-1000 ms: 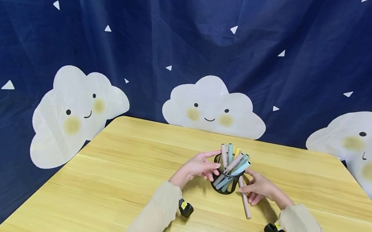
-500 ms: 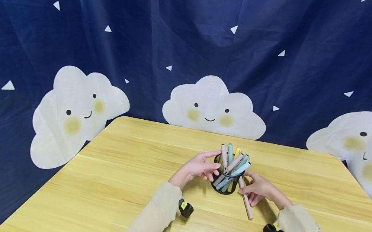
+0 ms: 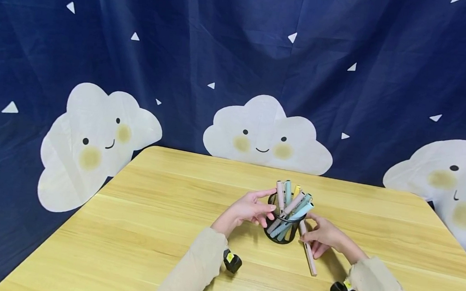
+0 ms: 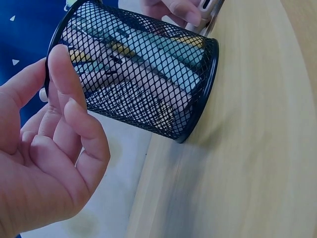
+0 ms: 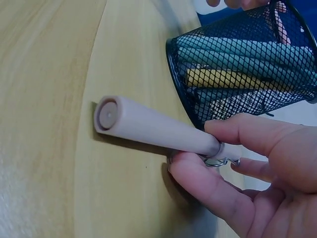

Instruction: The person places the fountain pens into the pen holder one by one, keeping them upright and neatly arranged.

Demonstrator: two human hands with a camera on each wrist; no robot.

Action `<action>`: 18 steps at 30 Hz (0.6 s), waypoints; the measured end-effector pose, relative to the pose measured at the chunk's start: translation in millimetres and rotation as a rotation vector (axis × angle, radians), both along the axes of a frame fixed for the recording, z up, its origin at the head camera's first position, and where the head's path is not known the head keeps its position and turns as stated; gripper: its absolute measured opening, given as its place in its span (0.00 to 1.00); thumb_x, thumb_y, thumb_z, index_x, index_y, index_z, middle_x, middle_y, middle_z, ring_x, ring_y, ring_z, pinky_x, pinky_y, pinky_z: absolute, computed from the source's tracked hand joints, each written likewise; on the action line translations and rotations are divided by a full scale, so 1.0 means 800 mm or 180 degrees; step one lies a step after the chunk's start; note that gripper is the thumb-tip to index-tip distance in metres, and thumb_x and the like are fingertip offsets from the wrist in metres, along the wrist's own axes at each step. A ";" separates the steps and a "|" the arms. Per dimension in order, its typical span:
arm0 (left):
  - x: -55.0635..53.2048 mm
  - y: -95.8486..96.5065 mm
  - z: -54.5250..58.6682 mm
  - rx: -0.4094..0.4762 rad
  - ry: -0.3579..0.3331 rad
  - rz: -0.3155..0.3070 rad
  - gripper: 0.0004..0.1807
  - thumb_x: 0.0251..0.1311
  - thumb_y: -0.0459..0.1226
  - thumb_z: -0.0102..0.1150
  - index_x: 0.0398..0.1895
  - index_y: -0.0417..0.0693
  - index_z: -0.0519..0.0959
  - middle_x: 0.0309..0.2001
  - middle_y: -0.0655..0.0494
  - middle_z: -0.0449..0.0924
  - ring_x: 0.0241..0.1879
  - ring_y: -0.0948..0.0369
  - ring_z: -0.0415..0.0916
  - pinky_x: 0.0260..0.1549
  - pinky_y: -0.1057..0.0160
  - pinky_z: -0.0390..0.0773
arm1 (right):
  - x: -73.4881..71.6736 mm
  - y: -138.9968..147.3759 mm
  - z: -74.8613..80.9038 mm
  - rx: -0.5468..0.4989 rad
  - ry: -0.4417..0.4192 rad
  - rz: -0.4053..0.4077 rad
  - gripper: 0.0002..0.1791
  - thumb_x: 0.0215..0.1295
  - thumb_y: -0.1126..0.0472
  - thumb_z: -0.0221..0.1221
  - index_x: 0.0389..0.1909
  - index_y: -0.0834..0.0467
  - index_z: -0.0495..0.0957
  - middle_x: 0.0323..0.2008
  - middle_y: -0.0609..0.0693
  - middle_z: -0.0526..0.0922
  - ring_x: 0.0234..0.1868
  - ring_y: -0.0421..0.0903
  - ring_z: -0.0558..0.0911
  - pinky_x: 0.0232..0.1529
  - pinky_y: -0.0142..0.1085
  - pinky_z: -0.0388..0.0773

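A black mesh pen holder (image 3: 280,234) stands on the table, with several pastel pens (image 3: 292,206) leaning inside it. At its left side, my left hand (image 3: 251,207) pinches the rim between thumb and fingertips; the left wrist view shows the mesh wall (image 4: 143,74) close up. My right hand (image 3: 327,236) is by the holder's right side, thumb and fingers pinching a pale pink pen (image 5: 153,128). This pen slants outside the holder, its far end toward the table front. A metal clip (image 5: 218,162) shows near the fingers. Part of the pen is hidden behind the right hand.
The wooden table (image 3: 147,203) spreads out to both sides and in front. A dark blue curtain (image 3: 242,48) printed with clouds hangs along its back edge. Black wrist cameras (image 3: 232,261) hang under both sleeves.
The pink pen's near end has swung slightly to the right, with small movement of the right fingers. The left hand and pen holder stay in place.
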State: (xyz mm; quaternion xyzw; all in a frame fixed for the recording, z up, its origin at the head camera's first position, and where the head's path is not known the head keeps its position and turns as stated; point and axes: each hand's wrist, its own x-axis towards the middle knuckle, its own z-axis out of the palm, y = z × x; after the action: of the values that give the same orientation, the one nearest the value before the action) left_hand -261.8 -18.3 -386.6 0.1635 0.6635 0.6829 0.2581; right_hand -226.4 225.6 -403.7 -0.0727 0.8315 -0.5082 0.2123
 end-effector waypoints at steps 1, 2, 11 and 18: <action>0.000 0.000 0.000 0.0000 -0.0001 0.0001 0.33 0.57 0.35 0.56 0.66 0.58 0.59 0.24 0.50 0.80 0.13 0.63 0.73 0.11 0.72 0.68 | 0.000 0.000 0.000 -0.0005 0.0014 -0.0002 0.38 0.52 0.71 0.59 0.61 0.66 0.49 0.23 0.61 0.75 0.12 0.45 0.76 0.16 0.41 0.77; 0.000 0.000 0.000 0.0001 -0.0003 0.0000 0.33 0.57 0.35 0.57 0.66 0.58 0.59 0.24 0.50 0.80 0.13 0.63 0.73 0.11 0.72 0.68 | 0.001 0.000 0.001 -0.0002 0.0029 -0.0027 0.37 0.52 0.71 0.59 0.61 0.65 0.50 0.24 0.61 0.74 0.12 0.45 0.76 0.16 0.41 0.77; -0.002 0.000 -0.003 -0.0008 0.0016 0.0001 0.33 0.57 0.35 0.57 0.66 0.58 0.59 0.25 0.49 0.80 0.13 0.63 0.73 0.11 0.72 0.68 | 0.004 0.004 0.011 -0.0117 0.0171 -0.0197 0.35 0.52 0.71 0.58 0.58 0.65 0.49 0.30 0.58 0.72 0.14 0.47 0.76 0.16 0.42 0.77; -0.001 0.000 -0.001 0.0009 -0.0005 0.0001 0.33 0.57 0.35 0.57 0.65 0.58 0.59 0.24 0.50 0.80 0.13 0.63 0.73 0.11 0.72 0.68 | 0.003 0.008 0.019 -0.0145 0.0258 -0.0278 0.38 0.52 0.70 0.58 0.60 0.66 0.46 0.31 0.58 0.72 0.15 0.47 0.76 0.17 0.42 0.77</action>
State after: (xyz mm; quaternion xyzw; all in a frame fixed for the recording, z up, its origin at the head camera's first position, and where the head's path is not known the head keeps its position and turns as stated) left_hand -262.8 -18.1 -387.8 0.1632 0.6624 0.6840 0.2584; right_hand -223.7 232.1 -388.3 -0.0617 0.8299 -0.5325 0.1544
